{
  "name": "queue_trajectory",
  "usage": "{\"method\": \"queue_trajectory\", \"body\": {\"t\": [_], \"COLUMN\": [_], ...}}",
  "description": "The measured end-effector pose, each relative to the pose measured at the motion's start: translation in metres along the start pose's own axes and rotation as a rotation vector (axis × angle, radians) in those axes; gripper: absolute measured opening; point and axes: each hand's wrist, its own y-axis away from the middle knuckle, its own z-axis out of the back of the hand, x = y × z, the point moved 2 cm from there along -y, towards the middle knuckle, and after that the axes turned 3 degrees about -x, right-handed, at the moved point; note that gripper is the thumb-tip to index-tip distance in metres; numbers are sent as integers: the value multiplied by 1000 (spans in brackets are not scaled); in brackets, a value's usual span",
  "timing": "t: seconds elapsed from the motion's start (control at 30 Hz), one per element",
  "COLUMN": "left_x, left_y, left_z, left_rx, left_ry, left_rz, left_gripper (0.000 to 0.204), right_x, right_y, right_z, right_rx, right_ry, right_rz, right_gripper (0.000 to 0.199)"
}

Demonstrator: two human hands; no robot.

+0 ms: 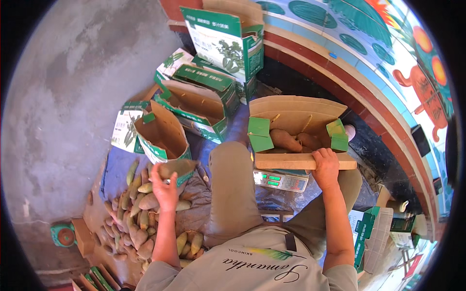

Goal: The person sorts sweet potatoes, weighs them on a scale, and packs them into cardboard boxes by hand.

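At the centre of the head view, an open cardboard box (296,119) with green flaps is sitting on a digital scale (280,180), and the right hand (325,167) is resting on the box's near rim at about five o'clock from the box's middle. Its fingers are curling together over the cardboard edge, gripping it. Inside the box, brown sweet potatoes (286,140) are lying against the bottom, just beyond the hand at about ten o'clock from it.

The left hand (165,190) is reaching out toward nine o'clock of the view, over a heap of tubers (136,218) spread on the ground. Its fingers are closing around one pale tuber (147,188), which is sticking out of the fist toward nine o'clock. The heap is stretching from the hand down toward seven o'clock, with more tubers lying at six o'clock beside the person's knee.

Just above the left hand, at twelve o'clock from it, an empty box (162,133) is standing open and tilted. Further boxes (204,99) in green and white are piling up toward twelve o'clock of the view, one tall box (223,41) standing upright behind them. A small green round object (63,235) is sitting at eight o'clock on the grey concrete floor (73,87). A painted curved wall (388,53) is running along the two o'clock side.
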Motion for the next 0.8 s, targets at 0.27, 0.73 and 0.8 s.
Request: {"method": "queue_trajectory", "body": {"t": [0.27, 0.73, 0.8], "left_x": [-140, -185, -183], "left_y": [-72, -22, -17], "left_z": [-45, -244, -261], "left_rx": [14, 646, 732], "left_ry": [490, 120, 116], "left_rz": [-82, -136, -15], "left_gripper": [50, 47, 48], "right_x": [-7, -8, -8], "right_y": [7, 13, 11], "right_z": [-3, -3, -1], "right_rx": [-6, -10, -15], "right_ry": [-31, -112, -121], "right_rz": [-43, -46, -52], "right_gripper": [27, 25, 25]}}
